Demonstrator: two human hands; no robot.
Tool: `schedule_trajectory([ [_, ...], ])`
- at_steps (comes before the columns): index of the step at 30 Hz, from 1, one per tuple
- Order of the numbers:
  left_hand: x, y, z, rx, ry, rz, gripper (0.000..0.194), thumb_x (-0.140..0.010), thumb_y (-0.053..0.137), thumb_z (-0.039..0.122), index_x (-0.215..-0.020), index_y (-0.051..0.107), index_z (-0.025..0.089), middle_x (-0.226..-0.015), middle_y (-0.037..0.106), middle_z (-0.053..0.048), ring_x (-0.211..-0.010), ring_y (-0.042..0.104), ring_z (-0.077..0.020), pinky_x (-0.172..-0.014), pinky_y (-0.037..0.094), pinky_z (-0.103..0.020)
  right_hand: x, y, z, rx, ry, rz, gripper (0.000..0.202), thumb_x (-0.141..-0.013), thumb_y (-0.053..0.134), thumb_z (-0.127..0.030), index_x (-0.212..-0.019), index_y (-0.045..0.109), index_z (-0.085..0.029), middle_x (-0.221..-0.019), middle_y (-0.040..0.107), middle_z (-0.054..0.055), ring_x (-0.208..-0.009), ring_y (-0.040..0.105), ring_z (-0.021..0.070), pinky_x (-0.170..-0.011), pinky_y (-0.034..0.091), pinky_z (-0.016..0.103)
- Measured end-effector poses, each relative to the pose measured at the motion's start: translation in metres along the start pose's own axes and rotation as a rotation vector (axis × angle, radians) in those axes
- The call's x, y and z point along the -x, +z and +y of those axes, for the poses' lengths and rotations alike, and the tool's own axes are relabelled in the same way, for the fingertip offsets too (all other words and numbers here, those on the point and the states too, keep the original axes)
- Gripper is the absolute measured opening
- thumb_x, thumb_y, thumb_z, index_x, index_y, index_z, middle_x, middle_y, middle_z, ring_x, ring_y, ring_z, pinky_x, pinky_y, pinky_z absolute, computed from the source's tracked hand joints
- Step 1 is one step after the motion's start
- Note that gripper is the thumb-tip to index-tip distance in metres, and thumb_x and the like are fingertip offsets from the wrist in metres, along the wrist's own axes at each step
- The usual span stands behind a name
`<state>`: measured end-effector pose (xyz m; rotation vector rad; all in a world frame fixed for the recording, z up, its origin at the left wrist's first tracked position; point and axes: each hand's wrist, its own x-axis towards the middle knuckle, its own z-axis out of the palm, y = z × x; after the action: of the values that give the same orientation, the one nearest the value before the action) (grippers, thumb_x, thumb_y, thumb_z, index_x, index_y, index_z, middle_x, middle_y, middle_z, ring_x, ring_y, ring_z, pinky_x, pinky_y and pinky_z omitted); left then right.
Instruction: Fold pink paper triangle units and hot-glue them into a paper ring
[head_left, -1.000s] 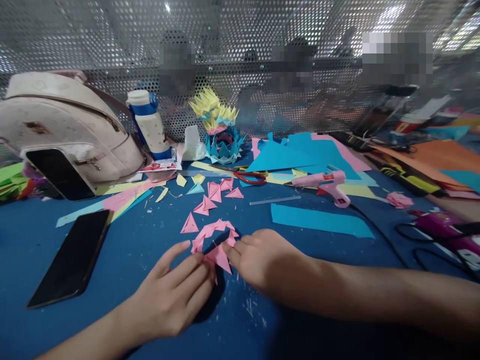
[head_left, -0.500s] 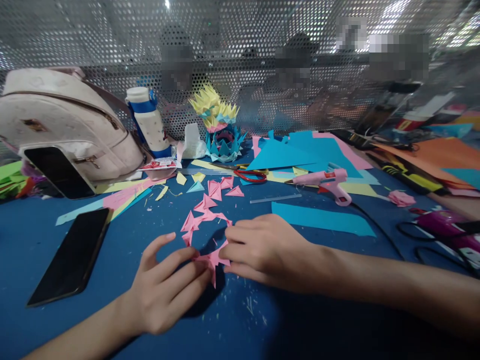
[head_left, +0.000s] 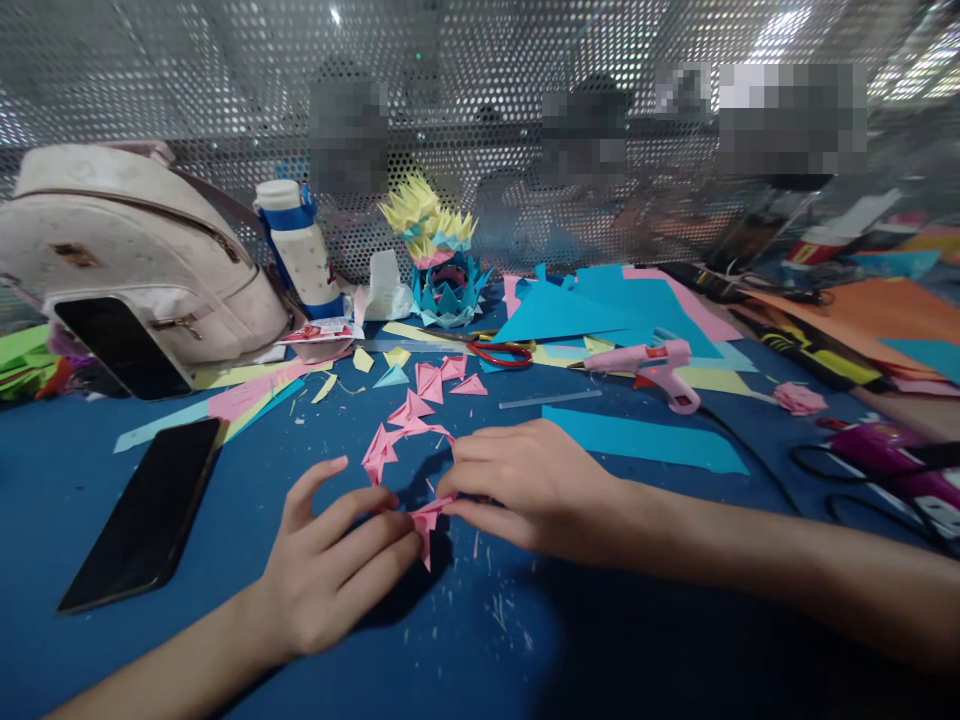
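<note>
A ring of folded pink paper pieces (head_left: 381,450) lies low over the blue table. My left hand (head_left: 341,560) has its fingers on the ring's near left side, thumb raised apart. At the ring's right side, my right hand (head_left: 517,485) pinches the paper, its fingers covering part of it. A pointed pink piece (head_left: 427,540) hangs down between the two hands. Loose folded pink pieces (head_left: 429,382) lie just beyond the ring. Farther right rests a pink glue gun (head_left: 651,370), its cable running off to the right.
Two dark phones, one flat (head_left: 146,515) and one leaning on a pale backpack (head_left: 142,250), stand left. Behind are a bottle (head_left: 300,250), a blue and yellow paper model (head_left: 448,290), red scissors (head_left: 501,352) and blue sheets (head_left: 585,310). A blue strip (head_left: 645,440) lies right.
My right hand has shifted slightly and its fingers have drawn together on the ring's right side. The pink piece between the hands has turned, showing less surface. My left hand stays nearly in place.
</note>
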<state>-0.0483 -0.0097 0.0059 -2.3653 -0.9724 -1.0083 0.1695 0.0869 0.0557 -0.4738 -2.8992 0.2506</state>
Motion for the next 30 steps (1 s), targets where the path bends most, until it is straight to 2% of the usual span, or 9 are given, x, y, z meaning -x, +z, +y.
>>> schedule_trajectory([
  [6, 0.005, 0.004, -0.003, 0.051, -0.076, 0.007, 0.023, -0.101, 0.049, 0.016, -0.088, 0.069, 0.019, -0.081, 0.076, 0.003, -0.084, 0.065, -0.0160, -0.112, 0.026, -0.048, -0.002, -0.004, 0.000, -0.077, 0.062, -0.029, 0.011, -0.094, 0.061, -0.027, -0.096, 0.071, -0.021, -0.087, 0.068, 0.000, -0.080, 0.059, 0.0148, -0.060, 0.033, 0.025],
  [12, -0.002, 0.005, -0.007, 0.136, -0.194, 0.023, 0.018, -0.097, 0.054, 0.012, -0.086, 0.066, 0.021, -0.078, 0.073, 0.004, -0.078, 0.063, -0.0132, -0.111, 0.027, -0.046, -0.005, -0.006, 0.001, -0.132, 0.010, 0.022, 0.014, -0.095, 0.059, -0.023, -0.096, 0.072, -0.018, -0.088, 0.062, 0.003, -0.083, 0.052, 0.0165, -0.070, 0.038, 0.027],
  [15, -0.007, 0.002, -0.008, 0.224, -0.301, 0.006, 0.017, -0.097, 0.054, 0.014, -0.085, 0.065, 0.021, -0.077, 0.071, 0.004, -0.077, 0.063, -0.0132, -0.111, 0.026, -0.045, -0.007, -0.006, 0.003, -0.189, -0.020, 0.085, 0.014, -0.095, 0.060, -0.023, -0.095, 0.073, -0.018, -0.104, 0.059, 0.008, -0.098, 0.050, 0.0196, -0.087, 0.040, 0.033],
  [17, -0.008, -0.001, -0.009, 0.284, -0.373, -0.032, 0.014, -0.096, 0.055, 0.014, -0.088, 0.064, 0.021, -0.079, 0.070, 0.003, -0.079, 0.062, -0.0141, -0.111, 0.027, -0.046, -0.008, -0.003, 0.007, -0.252, -0.034, 0.092, 0.011, -0.093, 0.064, -0.024, -0.096, 0.074, -0.019, -0.119, 0.056, 0.009, -0.114, 0.046, 0.0223, -0.100, 0.036, 0.039],
  [19, -0.006, -0.002, -0.010, 0.319, -0.426, -0.070, 0.012, -0.095, 0.056, 0.013, -0.091, 0.062, 0.022, -0.083, 0.069, 0.002, -0.082, 0.062, -0.0149, -0.110, 0.027, -0.047, -0.008, 0.002, 0.010, -0.312, -0.035, 0.084, 0.010, -0.088, 0.071, -0.026, -0.096, 0.073, -0.020, -0.127, 0.055, 0.008, -0.122, 0.043, 0.0242, -0.105, 0.032, 0.043],
  [21, -0.004, -0.002, -0.012, 0.336, -0.475, -0.086, 0.011, -0.094, 0.057, 0.012, -0.092, 0.060, 0.023, -0.084, 0.068, 0.003, -0.083, 0.062, -0.0147, -0.111, 0.027, -0.047, -0.010, 0.007, 0.013, -0.363, -0.017, 0.088, 0.011, -0.084, 0.076, -0.026, -0.093, 0.072, -0.020, -0.124, 0.058, 0.007, -0.120, 0.046, 0.0242, -0.104, 0.032, 0.043],
  [25, 0.000, 0.002, -0.015, 0.389, -0.586, -0.082, 0.007, -0.094, 0.059, 0.017, -0.093, 0.059, 0.024, -0.085, 0.066, 0.005, -0.081, 0.061, -0.0134, -0.111, 0.027, -0.045, -0.013, 0.015, 0.015, -0.459, 0.045, 0.099, 0.008, -0.087, 0.074, -0.024, -0.087, 0.069, -0.019, -0.111, 0.066, 0.004, -0.110, 0.054, 0.0204, -0.100, 0.035, 0.040],
  [30, 0.000, 0.008, -0.016, 0.513, -0.635, -0.155, 0.012, -0.091, 0.066, 0.025, -0.102, 0.063, 0.028, -0.094, 0.069, 0.005, -0.086, 0.063, -0.0151, -0.113, 0.022, -0.048, -0.015, 0.018, 0.015, -0.506, 0.058, 0.084, 0.006, -0.088, 0.073, -0.023, -0.090, 0.069, -0.019, -0.108, 0.068, 0.003, -0.107, 0.056, 0.0192, -0.100, 0.035, 0.039],
])
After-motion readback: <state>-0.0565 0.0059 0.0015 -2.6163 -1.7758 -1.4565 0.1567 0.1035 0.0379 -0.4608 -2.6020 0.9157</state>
